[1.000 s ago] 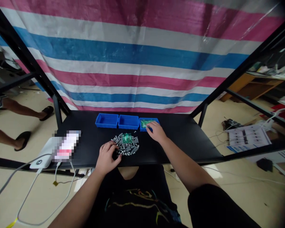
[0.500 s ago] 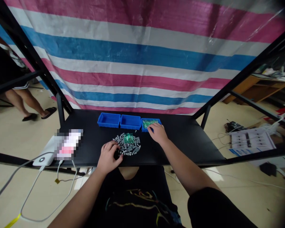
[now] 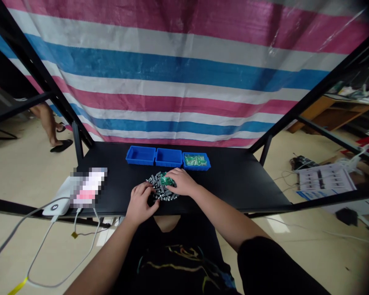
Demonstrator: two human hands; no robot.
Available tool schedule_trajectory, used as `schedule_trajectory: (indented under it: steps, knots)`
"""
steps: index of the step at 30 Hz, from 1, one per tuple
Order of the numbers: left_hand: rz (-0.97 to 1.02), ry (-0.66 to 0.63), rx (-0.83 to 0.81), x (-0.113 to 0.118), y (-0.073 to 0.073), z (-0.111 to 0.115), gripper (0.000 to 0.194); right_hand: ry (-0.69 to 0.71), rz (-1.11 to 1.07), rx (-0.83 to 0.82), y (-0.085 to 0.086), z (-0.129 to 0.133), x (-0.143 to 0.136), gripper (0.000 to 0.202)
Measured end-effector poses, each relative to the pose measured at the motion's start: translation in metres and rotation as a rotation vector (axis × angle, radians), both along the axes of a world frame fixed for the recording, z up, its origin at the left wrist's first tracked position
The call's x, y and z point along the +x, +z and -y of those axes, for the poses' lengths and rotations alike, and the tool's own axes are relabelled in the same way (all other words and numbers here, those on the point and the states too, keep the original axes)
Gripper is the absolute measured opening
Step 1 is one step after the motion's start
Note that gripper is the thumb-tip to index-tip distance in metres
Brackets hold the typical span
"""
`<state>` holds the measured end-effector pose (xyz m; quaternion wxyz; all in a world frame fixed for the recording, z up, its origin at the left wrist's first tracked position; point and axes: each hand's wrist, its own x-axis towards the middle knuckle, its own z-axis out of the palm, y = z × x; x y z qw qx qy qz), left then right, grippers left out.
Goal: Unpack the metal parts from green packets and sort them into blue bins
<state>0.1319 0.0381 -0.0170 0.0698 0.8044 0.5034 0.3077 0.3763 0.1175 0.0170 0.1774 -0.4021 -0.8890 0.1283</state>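
Observation:
On the black table lies a pile of small grey cylindrical parts with metal ends (image 3: 159,191), and green circuit boards (image 3: 165,179) rest on top of it. My right hand (image 3: 183,182) reaches over the right side of the pile, its fingertips at the boards and its thumb apart from the forefinger. Whether it grips a board is hard to see. My left hand (image 3: 141,203) rests curved at the pile's left edge, thumb and fingers apart, fingertips touching the grey parts. Behind the pile, a blue bin (image 3: 197,167) contains green boards.
Two more blue bins, a left one (image 3: 140,161) and a middle one (image 3: 169,164), stand in the same row. A white power bank (image 3: 53,208) with cables and a blurred phone (image 3: 90,186) lie at the left. A striped sheet (image 3: 178,78) hangs behind; a person's legs (image 3: 47,123) show left.
My right hand has moved left and nearer, from the bin of green boards to the boards on the pile. My left hand has stayed put. The person at the left has shifted.

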Motion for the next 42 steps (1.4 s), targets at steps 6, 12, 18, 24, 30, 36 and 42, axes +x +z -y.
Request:
schedule_trajectory:
  steps: [6, 12, 18, 24, 30, 36, 42]
  knots:
    - [0.007, 0.004, 0.009, 0.000, -0.002, 0.000, 0.026, -0.078, -0.003, -0.033, -0.001, -0.006, -0.010, 0.037]
    - [0.004, -0.003, 0.001, -0.001, -0.002, -0.001, 0.026, -0.076, -0.051, -0.023, -0.004, -0.006, -0.012, 0.027]
    - [0.000, -0.008, -0.001, -0.001, -0.003, -0.001, 0.026, -0.031, -0.090, -0.047, -0.009, -0.007, -0.009, 0.036]
    - [0.006, -0.005, 0.012, 0.000, -0.002, -0.001, 0.027, -0.033, -0.139, -0.056, -0.011, -0.009, -0.009, 0.025]
    - [0.013, -0.023, 0.018, -0.001, -0.002, -0.002, 0.027, -0.046, -0.134, -0.042, -0.014, -0.008, -0.006, 0.031]
    - [0.018, -0.026, 0.022, -0.001, -0.005, -0.002, 0.029, -0.067, -0.050, -0.029, -0.015, -0.008, -0.009, 0.043]
    - [0.021, -0.025, 0.022, -0.001, -0.004, -0.002, 0.028, -0.108, -0.108, 0.051, -0.016, -0.005, -0.015, 0.014]
